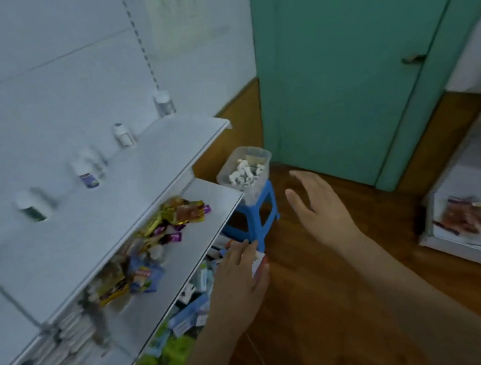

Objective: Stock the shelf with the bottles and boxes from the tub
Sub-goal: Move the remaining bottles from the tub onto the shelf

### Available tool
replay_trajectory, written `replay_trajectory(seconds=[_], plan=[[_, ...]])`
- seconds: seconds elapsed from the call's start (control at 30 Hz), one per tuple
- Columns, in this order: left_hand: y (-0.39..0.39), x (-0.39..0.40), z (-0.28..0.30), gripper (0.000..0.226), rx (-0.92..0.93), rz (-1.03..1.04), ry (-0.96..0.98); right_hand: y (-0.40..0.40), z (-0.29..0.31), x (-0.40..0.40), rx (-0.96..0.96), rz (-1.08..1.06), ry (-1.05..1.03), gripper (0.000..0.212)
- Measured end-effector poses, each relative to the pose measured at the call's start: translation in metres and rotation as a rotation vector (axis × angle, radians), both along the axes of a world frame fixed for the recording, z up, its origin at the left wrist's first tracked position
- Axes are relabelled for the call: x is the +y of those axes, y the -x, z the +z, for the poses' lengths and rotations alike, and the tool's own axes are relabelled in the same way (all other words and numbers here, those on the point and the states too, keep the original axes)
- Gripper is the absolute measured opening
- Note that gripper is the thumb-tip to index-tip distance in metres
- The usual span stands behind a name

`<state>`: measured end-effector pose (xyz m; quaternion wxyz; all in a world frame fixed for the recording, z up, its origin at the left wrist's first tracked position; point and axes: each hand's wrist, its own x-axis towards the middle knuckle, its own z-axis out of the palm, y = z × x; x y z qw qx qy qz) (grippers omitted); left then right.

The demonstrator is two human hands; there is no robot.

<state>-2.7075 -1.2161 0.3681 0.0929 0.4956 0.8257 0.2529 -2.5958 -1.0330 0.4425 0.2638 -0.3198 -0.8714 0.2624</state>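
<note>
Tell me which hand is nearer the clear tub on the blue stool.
Right. The right hand reaches open just right of the tub; the left hand holds a small box lower, by the shelf edge.

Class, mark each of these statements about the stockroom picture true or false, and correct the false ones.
1. The tub sits on a blue stool. True.
2. The right hand grips a bottle. False: it is open and holds nothing.
3. The left hand holds a small white box. True.
4. The top shelf carries snack packets. False: a few bottles stand along its back; the packets lie on the shelf below.
5. The door is red. False: it is green.
</note>
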Motion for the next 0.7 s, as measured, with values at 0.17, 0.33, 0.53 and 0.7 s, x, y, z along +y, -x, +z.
replay_trajectory(seconds=[0.17,0.33,0.53,0.7], plan=[[-0.001,0.068,-0.002,0.062,-0.004,-0.026,0.013,-0.008,-0.003,0.069,-0.023,-0.027,0.011,0.053],[0.025,0.145,-0.009,0.061,-0.069,-0.056,-0.011,0.012,-0.011,0.142,-0.048,-0.041,0.018,0.054],[0.094,0.261,-0.042,0.067,-0.105,-0.053,-0.011,0.076,-0.02,0.25,-0.093,-0.031,0.046,0.055],[0.158,0.347,-0.04,0.05,-0.18,0.002,-0.018,0.152,-0.011,0.339,-0.179,0.043,0.091,0.055]])
